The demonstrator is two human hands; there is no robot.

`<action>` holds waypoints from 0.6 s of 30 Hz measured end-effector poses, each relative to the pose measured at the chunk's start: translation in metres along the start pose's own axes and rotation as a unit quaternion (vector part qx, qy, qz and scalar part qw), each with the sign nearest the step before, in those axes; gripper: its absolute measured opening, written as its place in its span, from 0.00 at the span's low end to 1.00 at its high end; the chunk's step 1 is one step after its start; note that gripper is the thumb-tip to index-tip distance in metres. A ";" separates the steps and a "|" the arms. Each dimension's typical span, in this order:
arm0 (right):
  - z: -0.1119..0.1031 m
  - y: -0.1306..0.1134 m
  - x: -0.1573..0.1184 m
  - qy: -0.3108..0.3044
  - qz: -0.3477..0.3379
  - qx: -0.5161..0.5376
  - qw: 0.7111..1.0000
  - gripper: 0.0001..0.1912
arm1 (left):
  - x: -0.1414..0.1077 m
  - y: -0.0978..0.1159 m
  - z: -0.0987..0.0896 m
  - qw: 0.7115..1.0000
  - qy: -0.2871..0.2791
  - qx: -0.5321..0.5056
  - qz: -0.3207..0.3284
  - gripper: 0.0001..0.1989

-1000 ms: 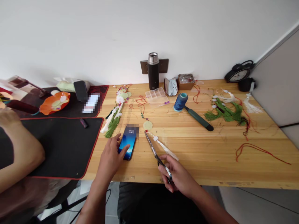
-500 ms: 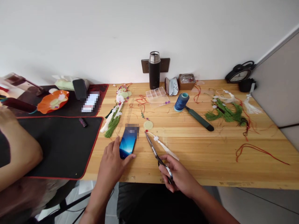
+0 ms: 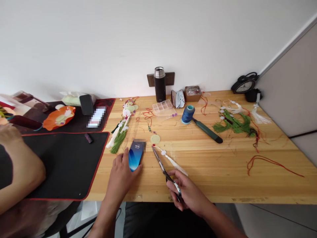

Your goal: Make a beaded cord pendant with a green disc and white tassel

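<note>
My left hand is at the smartphone, fingers along its left edge and thumb at its lower right. The phone lies on the table with its blue screen lit. In my right hand are metal scissors, fingers through the handles and blades together. Their tips point at a red bead on a pendant, and I cannot tell whether they touch it. The pendant has a pale round disc above the bead, and a white tassel trails to the lower right beside the scissors.
Green-handled tool and blue thread spool lie right of centre. Tassel ornaments are at left, green tassels and red cord at right. A thermos stands by the wall. Another person's arm rests on the black mat.
The camera view has shifted, so the table sits lower in the picture. The phone screen now shows a clock. Both hands stay at the phone and scissors.
</note>
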State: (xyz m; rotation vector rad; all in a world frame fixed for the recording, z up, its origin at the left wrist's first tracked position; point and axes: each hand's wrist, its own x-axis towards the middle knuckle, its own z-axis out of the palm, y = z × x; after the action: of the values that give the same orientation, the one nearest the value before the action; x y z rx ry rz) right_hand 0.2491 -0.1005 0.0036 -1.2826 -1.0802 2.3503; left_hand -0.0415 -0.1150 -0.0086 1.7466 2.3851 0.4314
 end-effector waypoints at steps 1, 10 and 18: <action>0.000 0.001 0.000 -0.001 -0.002 0.001 1.000 0.39 | 0.002 -0.004 -0.004 0.999 -0.009 -0.030 -0.012 0.46; 0.001 0.002 0.001 -0.010 -0.014 0.004 1.000 0.41 | 0.026 -0.026 -0.054 0.864 -0.188 -0.445 -0.141 0.40; 0.000 0.007 0.003 -0.008 -0.024 0.004 1.000 0.43 | 0.045 -0.005 -0.060 0.754 -0.156 -0.616 -0.167 0.32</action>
State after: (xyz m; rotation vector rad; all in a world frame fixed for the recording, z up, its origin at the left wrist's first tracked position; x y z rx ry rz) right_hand 0.2484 -0.1039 -0.0033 -1.2250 -1.0928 2.3308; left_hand -0.0772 -0.0818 0.0483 0.6616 1.4043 1.1635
